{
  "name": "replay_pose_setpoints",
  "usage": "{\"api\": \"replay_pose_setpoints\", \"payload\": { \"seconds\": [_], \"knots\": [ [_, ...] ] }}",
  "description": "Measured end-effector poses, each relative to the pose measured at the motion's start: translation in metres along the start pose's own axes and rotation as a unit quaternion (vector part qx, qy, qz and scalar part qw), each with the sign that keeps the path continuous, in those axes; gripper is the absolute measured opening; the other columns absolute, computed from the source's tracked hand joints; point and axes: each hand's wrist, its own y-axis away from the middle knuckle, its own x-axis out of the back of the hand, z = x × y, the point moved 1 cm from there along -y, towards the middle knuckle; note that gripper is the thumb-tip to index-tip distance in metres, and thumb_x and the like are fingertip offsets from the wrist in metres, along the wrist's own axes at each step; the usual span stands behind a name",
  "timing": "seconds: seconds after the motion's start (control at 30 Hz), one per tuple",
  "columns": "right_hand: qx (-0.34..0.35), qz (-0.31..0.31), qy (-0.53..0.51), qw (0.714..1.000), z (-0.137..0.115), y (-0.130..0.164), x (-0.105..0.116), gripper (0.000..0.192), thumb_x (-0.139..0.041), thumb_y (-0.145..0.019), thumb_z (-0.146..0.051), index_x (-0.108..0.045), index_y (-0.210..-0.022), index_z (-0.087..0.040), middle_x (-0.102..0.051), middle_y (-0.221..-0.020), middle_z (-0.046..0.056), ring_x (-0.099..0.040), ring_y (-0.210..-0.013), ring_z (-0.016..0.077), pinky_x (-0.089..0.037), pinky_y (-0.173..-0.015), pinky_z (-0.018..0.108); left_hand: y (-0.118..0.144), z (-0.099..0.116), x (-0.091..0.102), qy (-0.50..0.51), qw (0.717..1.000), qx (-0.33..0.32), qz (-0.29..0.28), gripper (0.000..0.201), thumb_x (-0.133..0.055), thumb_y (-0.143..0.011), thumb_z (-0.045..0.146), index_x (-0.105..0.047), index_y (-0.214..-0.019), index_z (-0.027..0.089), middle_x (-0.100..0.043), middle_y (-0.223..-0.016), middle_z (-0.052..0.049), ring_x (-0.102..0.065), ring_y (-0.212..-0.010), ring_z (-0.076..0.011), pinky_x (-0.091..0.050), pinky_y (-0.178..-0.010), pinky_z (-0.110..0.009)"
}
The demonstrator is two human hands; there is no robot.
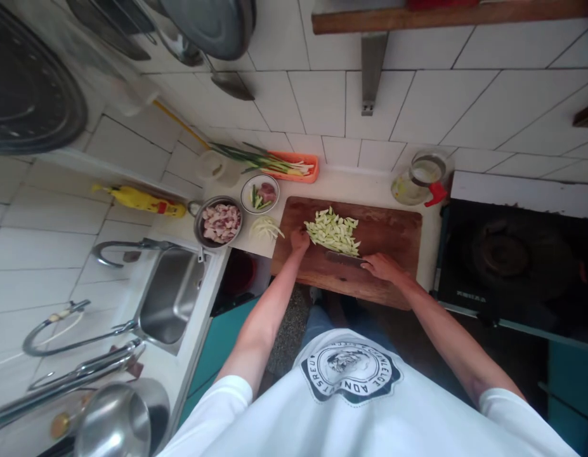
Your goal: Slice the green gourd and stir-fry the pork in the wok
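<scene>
a heap of pale green sliced vegetable strips [333, 231] lies near the middle of the brown wooden chopping board [398, 235], a little toward its left and far edge. the left hand [299, 240] rests with curled fingers against the heap's left end, touching the strips. the right hand [382, 266] is closed around the handle of a dark broad-bladed knife [344, 258], whose blade lies along the heap's near side, close to the board's front edge.

the strips look light, soft and moist, likely slippery and quick to scatter; they are best gathered from the sides with cupped fingers or scooped on the flat blade, not pinched singly. the knife seems stiff and weighty, held best at the handle, away from the edge.

left of the board on the worktop sit white onion slices [265, 229] and a round metal bowl of raw meat pieces [220, 222].
</scene>
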Motion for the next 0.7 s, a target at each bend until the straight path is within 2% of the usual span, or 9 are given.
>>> {"api": "replay_pose_setpoints", "payload": {
  "seconds": [0.1,0.17,0.27,0.33,0.4,0.47,0.57,0.63,0.7],
  "knots": [
    [0.003,0.022,0.017,1.000,0.008,-0.017,0.023,0.036,-0.048,-0.110,-0.040,-0.079,-0.115,-0.022,-0.081,-0.105,0.010,-0.074,-0.092,0.0237,-0.044,-0.077,0.029,-0.011,0.009,-0.005,0.000,1.000,-0.010,-0.004,0.027,-0.061,-0.089,0.015,-0.081,-0.108,0.015,-0.080,-0.108,-0.016,-0.073,-0.111,-0.0305,-0.055,-0.104,-0.046],
    [0.007,0.033,0.020,0.999,0.011,-0.020,0.038,0.036,-0.049,-0.109,-0.040,-0.080,-0.114,-0.023,-0.081,-0.101,0.010,-0.073,-0.091,0.0235,-0.043,-0.075,0.029,-0.004,0.008,-0.005,-0.001,1.000,-0.030,0.005,0.032,-0.059,-0.089,0.012,-0.081,-0.112,0.016,-0.079,-0.118,-0.016,-0.069,-0.121,-0.0305,-0.051,-0.111,-0.046],
    [0.010,0.063,0.007,0.998,0.015,-0.010,0.050,0.038,-0.049,-0.110,-0.043,-0.080,-0.114,-0.022,-0.081,-0.101,0.010,-0.073,-0.093,0.0238,-0.044,-0.076,0.029,0.015,0.002,0.001,-0.022,0.996,-0.070,0.049,0.043,-0.054,-0.092,0.009,-0.076,-0.127,0.015,-0.072,-0.135,-0.017,-0.062,-0.134,-0.0292,-0.046,-0.119,-0.044],
    [-0.016,0.100,0.006,0.995,0.020,-0.002,0.050,0.043,-0.045,-0.111,-0.046,-0.079,-0.114,-0.020,-0.081,-0.102,0.011,-0.074,-0.093,0.0249,-0.046,-0.078,0.030,0.025,-0.002,0.004,-0.038,0.994,-0.060,0.083,0.046,-0.051,-0.095,0.010,-0.072,-0.136,0.013,-0.067,-0.142,-0.019,-0.059,-0.138,-0.0298,-0.045,-0.120,-0.044],
    [-0.076,0.143,0.018,0.987,0.024,0.001,0.047,0.046,-0.040,-0.112,-0.044,-0.078,-0.120,-0.018,-0.080,-0.105,0.013,-0.074,-0.093,0.0266,-0.048,-0.080,0.032,0.027,-0.001,0.003,-0.041,0.994,-0.026,0.097,0.044,-0.052,-0.098,0.014,-0.070,-0.139,0.012,-0.065,-0.145,-0.021,-0.058,-0.140,-0.0310,-0.044,-0.120,-0.045],
    [-0.148,0.176,0.035,0.973,0.025,-0.003,0.042,0.048,-0.037,-0.112,-0.040,-0.073,-0.134,-0.016,-0.079,-0.109,0.017,-0.075,-0.093,0.0286,-0.051,-0.081,0.036,0.023,0.005,-0.004,-0.028,0.996,-0.009,0.088,0.039,-0.055,-0.100,0.019,-0.072,-0.135,0.013,-0.067,-0.140,-0.020,-0.057,-0.139,-0.0312,-0.044,-0.120,-0.046],
    [-0.228,0.190,0.051,0.954,0.017,-0.019,0.035,0.053,-0.037,-0.110,-0.034,-0.060,-0.153,-0.014,-0.076,-0.111,0.023,-0.076,-0.093,0.0325,-0.055,-0.081,0.041,0.011,0.018,-0.021,0.006,0.999,-0.020,0.048,0.031,-0.053,-0.103,0.022,-0.078,-0.119,0.014,-0.074,-0.120,-0.020,-0.059,-0.133,-0.0315,-0.045,-0.119,-0.046],
    [-0.239,0.192,0.056,0.950,0.007,-0.030,0.030,0.057,-0.037,-0.109,-0.034,-0.052,-0.161,-0.016,-0.074,-0.115,0.024,-0.077,-0.093,0.0345,-0.057,-0.079,0.044,0.006,0.022,-0.032,0.023,0.999,-0.026,0.033,0.030,-0.053,-0.102,0.022,-0.079,-0.115,0.014,-0.074,-0.115,-0.021,-0.061,-0.130,-0.0325,-0.047,-0.117,-0.049],
    [-0.213,0.187,0.061,0.957,-0.005,-0.038,0.025,0.059,-0.038,-0.109,-0.037,-0.048,-0.164,-0.019,-0.072,-0.119,0.024,-0.077,-0.094,0.0351,-0.058,-0.078,0.045,0.008,0.021,-0.038,0.036,0.998,-0.019,0.053,0.033,-0.057,-0.101,0.025,-0.075,-0.126,0.015,-0.070,-0.124,-0.021,-0.061,-0.129,-0.0334,-0.048,-0.116,-0.052]
  ]
}}
